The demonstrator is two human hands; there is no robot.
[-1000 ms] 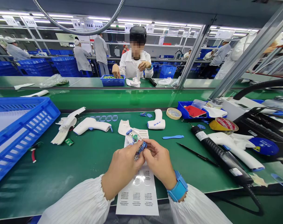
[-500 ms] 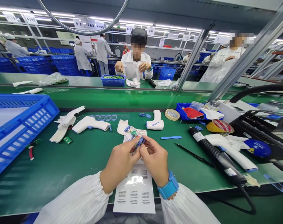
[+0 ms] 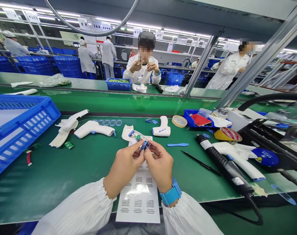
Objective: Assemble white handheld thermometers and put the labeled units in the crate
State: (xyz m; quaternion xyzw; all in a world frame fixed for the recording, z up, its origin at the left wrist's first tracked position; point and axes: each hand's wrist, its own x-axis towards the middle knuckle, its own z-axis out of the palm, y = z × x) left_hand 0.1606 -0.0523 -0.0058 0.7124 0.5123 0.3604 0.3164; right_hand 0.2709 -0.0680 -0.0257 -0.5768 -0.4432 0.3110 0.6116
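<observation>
Both my left hand (image 3: 126, 164) and my right hand (image 3: 160, 163) are closed around a small blue part (image 3: 143, 145), pinched between thumbs and fingertips. Just beyond it, a white housing half with a green circuit board (image 3: 138, 137) shows; my fingers partly hide it, and I cannot tell how it joins the blue part. A second white shell piece (image 3: 127, 132) lies behind that. Under my hands is a printed label sheet (image 3: 140, 195). To the left rests a white thermometer gun body (image 3: 94, 129), and another white gun body (image 3: 162, 126) lies behind my right hand.
A blue crate (image 3: 28, 130) stands at left, near open white shells (image 3: 67, 129) and a loose circuit board (image 3: 68, 145). On the right are a blue pry tool (image 3: 177, 145), black tweezers (image 3: 200, 162), a black electric screwdriver (image 3: 224, 164) and a screw dish (image 3: 179, 121). A co-worker (image 3: 142, 65) sits opposite.
My hands stay together on the blue part, which has turned slightly between my fingers. Across the bench, the co-worker has raised both hands. The view has shifted a little.
</observation>
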